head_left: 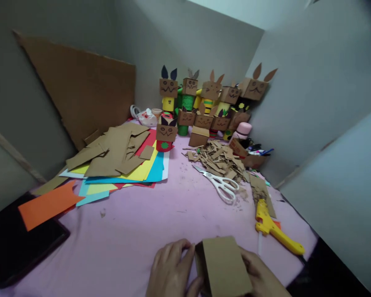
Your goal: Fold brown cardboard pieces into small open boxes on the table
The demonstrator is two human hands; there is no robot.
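Note:
A small brown cardboard box (225, 266) rests at the front edge of the view, between my two hands. Its left side looks dark, as if hollow or shaded. My left hand (173, 268) has curled fingers touching that left side. Around the right side wraps my right hand (259, 274), its fingertips partly hidden behind the box. A yellow glue gun (275, 231) lies to the right, its nozzle end on a cardboard strip (267, 198). White-handled scissors (221, 183) lie beyond the box, blades partly open.
Cardboard sheets (111, 150) lie over coloured paper (154, 169) at left, near an orange paper piece (49, 204) and a black tablet-like object (27, 243). Cardboard scraps (219, 159) are heaped behind the scissors. Several cardboard animal figures (167, 132) stand at the back, beside a pen box (253, 159).

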